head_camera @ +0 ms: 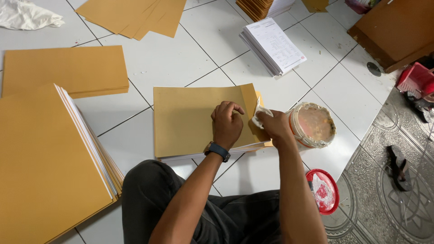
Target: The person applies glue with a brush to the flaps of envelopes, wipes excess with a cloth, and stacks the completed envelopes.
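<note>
You sit on a white tiled floor (181,63) with a brown envelope (199,118) lying flat on top of a low pile of papers just in front of your knees. Your left hand (227,123), a dark watch (217,150) at its wrist, presses down on the envelope near its right end with the fingers curled under, holding nothing. Your right hand (272,125) has its grip closed around a small white cloth (261,114), which touches the envelope's folded flap (251,108) at the right edge. Just beside that hand, to the right, stands an open tub of paste (313,125), its rim smeared and crusted. A red lid (323,191) lies nearer you on the floor. To your left rises a thick stack of brown envelopes (47,162) with white sheets showing along its edge, and beyond it lies a thinner stack (65,68). More loose envelopes (133,16) fan out at the top, near a crumpled white rag (27,14). A pile of printed forms (273,45) rests well apart, beyond the envelope.
</note>
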